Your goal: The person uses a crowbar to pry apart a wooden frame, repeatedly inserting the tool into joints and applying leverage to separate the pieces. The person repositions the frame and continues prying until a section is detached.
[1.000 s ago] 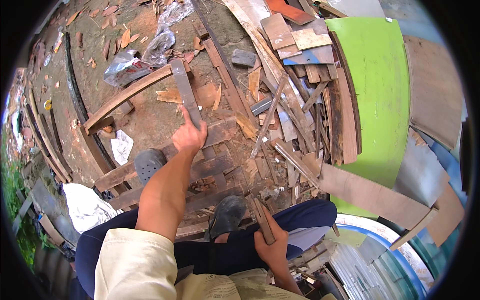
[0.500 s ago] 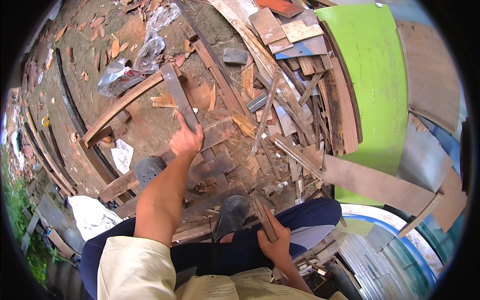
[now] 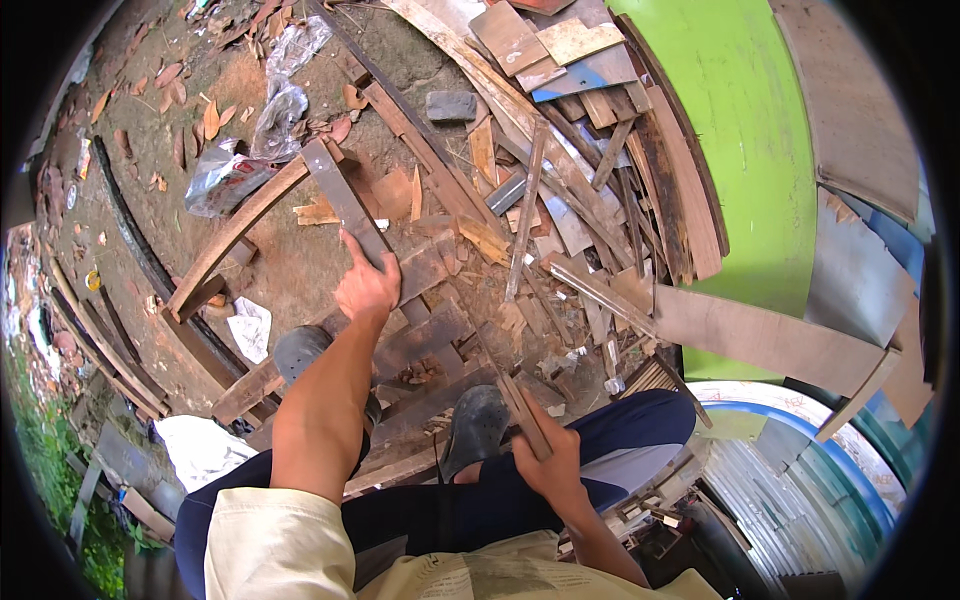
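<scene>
In the head view: flat wooden slat (image 3: 345, 195) straight ahead of and under the left hand (image 3: 366, 285), long axis running from the palm up and a little left. Meets the upper end of a curved-looking timber (image 3: 252, 212) there; cannot tell whether resting on it or butting against it. Index finger stretched forward along the slat, other fingers bent in close to its near part; pressing or merely resting, impossible to say.

Left hand much the nearer; right hand (image 3: 548, 465) well apart, lower and to the right, beside the navy-trousered knee (image 3: 640, 425). Fingers there wrapped around a short wooden bar (image 3: 522, 412), tilted up and left, roughly in line with the slat's direction. Between slat and bar, crossed dark planks (image 3: 430, 335) and a grey clog (image 3: 478, 425).

Near end of the slat hidden beneath the palm. Lower end of the bar lost inside the fist, so no telling plain offcut from tool handle. Upper tip hard to separate from brown wood behind.
</scene>
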A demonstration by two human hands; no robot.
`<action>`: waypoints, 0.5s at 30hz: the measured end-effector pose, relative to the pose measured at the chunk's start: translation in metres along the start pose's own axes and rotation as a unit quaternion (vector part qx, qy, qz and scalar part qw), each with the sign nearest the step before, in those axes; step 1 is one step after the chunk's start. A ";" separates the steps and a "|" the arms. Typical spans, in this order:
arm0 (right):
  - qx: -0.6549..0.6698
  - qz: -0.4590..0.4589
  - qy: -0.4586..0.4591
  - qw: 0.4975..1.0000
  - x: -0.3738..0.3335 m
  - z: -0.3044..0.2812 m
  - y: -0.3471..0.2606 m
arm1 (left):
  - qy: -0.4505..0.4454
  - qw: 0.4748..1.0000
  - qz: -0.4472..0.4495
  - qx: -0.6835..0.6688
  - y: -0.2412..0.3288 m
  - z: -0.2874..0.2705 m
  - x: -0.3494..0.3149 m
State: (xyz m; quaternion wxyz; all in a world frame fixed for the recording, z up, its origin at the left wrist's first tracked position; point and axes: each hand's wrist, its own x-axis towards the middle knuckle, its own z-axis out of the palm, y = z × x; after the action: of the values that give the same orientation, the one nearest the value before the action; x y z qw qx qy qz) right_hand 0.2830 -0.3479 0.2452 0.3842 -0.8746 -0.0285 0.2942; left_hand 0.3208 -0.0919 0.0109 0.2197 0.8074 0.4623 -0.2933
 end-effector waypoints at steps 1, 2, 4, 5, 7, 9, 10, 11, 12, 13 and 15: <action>-0.002 -0.023 0.007 1.000 0.024 0.014 0.011 | -0.002 1.000 0.001 -0.004 0.002 -0.001 0.000; 0.021 0.026 -0.020 0.999 0.065 0.037 0.017 | -0.009 1.000 0.000 -0.008 0.000 0.000 -0.002; 0.036 0.080 -0.026 0.996 0.141 0.071 0.026 | -0.008 1.000 0.015 0.004 0.011 0.003 -0.007; 0.036 0.077 -0.015 0.996 0.159 0.081 0.028 | 0.000 1.000 0.018 0.012 0.013 0.003 -0.006; 0.016 0.053 -0.011 0.998 0.122 0.074 0.027 | -0.005 1.000 0.002 0.007 0.004 0.003 -0.001; -0.011 0.076 -0.044 0.996 0.050 0.035 0.008 | -0.009 1.000 -0.014 0.000 -0.011 0.000 0.003; 0.009 0.045 -0.027 0.999 0.012 0.004 -0.013 | -0.010 1.000 -0.011 0.001 -0.005 -0.002 0.003; -0.004 0.068 -0.035 0.997 -0.017 -0.023 -0.031 | -0.012 1.000 -0.010 0.005 0.000 -0.003 0.002; -0.016 0.093 -0.046 0.994 -0.033 -0.037 -0.043 | -0.016 1.000 -0.011 0.011 0.000 -0.003 -0.002; -0.020 0.076 -0.045 0.996 -0.028 -0.035 -0.042 | -0.018 1.000 -0.010 0.008 -0.001 -0.001 -0.005; -0.026 0.045 -0.032 0.998 -0.001 -0.015 -0.032 | -0.021 1.000 0.003 0.003 -0.002 0.001 -0.010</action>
State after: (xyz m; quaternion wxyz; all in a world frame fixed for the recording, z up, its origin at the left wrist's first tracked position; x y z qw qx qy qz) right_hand 0.2958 -0.3357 0.2763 0.3471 -0.8748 -0.0090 0.3379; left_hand 0.3149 -0.0978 0.0174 0.2275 0.8031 0.4546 -0.3108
